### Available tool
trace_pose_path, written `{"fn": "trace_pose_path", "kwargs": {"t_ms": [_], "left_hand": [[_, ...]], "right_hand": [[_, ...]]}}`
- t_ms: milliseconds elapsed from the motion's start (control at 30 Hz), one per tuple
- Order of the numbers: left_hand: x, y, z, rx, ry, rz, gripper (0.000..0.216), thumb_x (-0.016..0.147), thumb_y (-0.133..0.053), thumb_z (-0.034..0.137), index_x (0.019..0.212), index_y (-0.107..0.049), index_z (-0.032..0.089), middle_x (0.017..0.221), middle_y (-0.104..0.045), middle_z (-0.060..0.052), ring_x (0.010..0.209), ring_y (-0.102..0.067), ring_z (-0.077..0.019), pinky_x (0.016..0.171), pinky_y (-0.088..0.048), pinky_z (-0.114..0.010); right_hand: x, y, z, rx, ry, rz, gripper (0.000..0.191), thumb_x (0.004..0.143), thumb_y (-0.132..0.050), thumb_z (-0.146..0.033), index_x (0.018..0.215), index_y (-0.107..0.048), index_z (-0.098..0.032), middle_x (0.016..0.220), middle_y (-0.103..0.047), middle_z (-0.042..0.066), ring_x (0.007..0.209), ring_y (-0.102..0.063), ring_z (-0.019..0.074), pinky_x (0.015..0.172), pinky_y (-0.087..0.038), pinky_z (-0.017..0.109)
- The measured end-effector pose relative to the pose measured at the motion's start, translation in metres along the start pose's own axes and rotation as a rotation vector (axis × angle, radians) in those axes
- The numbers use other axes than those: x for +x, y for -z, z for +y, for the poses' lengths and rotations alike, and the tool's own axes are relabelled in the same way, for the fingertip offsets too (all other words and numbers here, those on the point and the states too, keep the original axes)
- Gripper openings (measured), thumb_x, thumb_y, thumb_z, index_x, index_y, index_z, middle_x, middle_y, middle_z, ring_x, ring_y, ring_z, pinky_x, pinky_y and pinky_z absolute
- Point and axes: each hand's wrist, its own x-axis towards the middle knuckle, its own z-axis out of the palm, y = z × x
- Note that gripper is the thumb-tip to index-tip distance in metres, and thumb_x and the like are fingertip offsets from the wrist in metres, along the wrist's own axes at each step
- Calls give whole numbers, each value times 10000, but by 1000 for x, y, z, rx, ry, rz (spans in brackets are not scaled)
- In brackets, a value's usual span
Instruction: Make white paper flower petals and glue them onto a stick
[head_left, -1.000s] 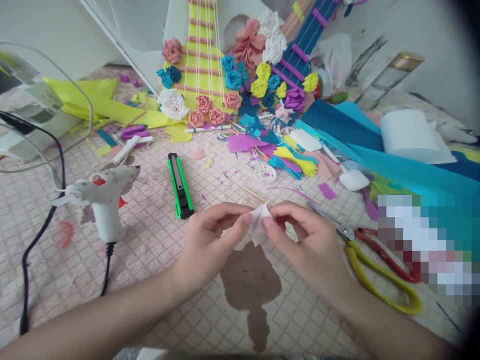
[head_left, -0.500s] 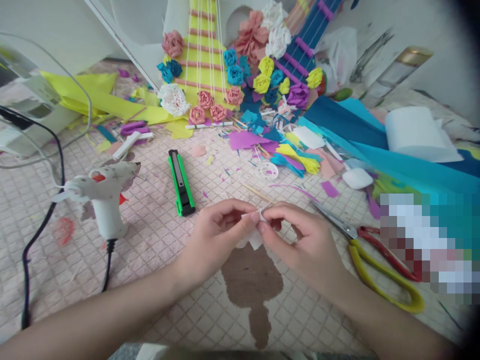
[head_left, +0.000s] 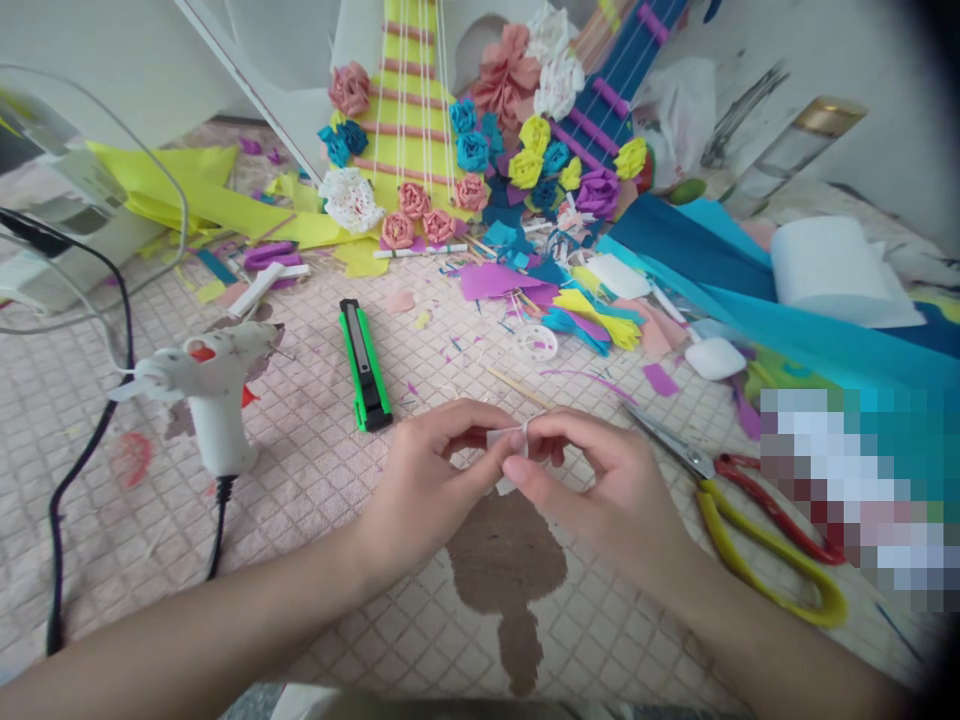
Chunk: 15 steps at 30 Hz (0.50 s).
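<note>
Between my fingertips is a small piece of white paper (head_left: 507,474), partly covered by them. My left hand (head_left: 442,480) pinches its left side, thumb in front and fingers behind. My right hand (head_left: 600,480) grips the right side, its thumb touching the left thumb. Both hands hover over a dark brown patch (head_left: 510,555) on the quilted table cover. A thin wooden stick (head_left: 517,386) lies just beyond the fingers. Left of my hands rests a green utility knife (head_left: 364,370), and to the right lie scissors (head_left: 701,465) with red and yellow handles.
A white glue gun (head_left: 219,420) with its cord stands at the left. Behind, paper flowers (head_left: 415,200) decorate a yellow stringed board (head_left: 409,110) and a blue one (head_left: 600,100). Paper scraps (head_left: 495,283) are scattered in front of them. A white roll (head_left: 825,270) sits on blue paper (head_left: 694,245).
My thumbs have shifted over the white paper, and less of it hangs below them. Both hands stay in nearly the same place. The surrounding objects have only moved slightly with the camera.
</note>
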Motion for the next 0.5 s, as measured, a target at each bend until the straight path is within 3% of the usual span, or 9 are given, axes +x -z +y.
{"fn": "trace_pose_path", "kwargs": {"t_ms": [200,500], "left_hand": [[1,0,2,19,27,50,103,794,-598,252,801,-666,175,811,-681,-34,764,-620,-151,673,-496,-244],[6,1,5,-132,218,116,113,750,-639,274,718,-678,173,710,-682,-11,645,-611,-123,569,-498,-208]], "right_hand": [[3,0,4,151,-168,-73,132,783,-612,-327,785,-660,-204,745,-656,-1,673,-575,131,609,-465,251],[3,1,9,214,-173,-60,92,792,-602,-282,783,-655,-207,760,-656,-2,694,-585,132,624,-468,252]]}}
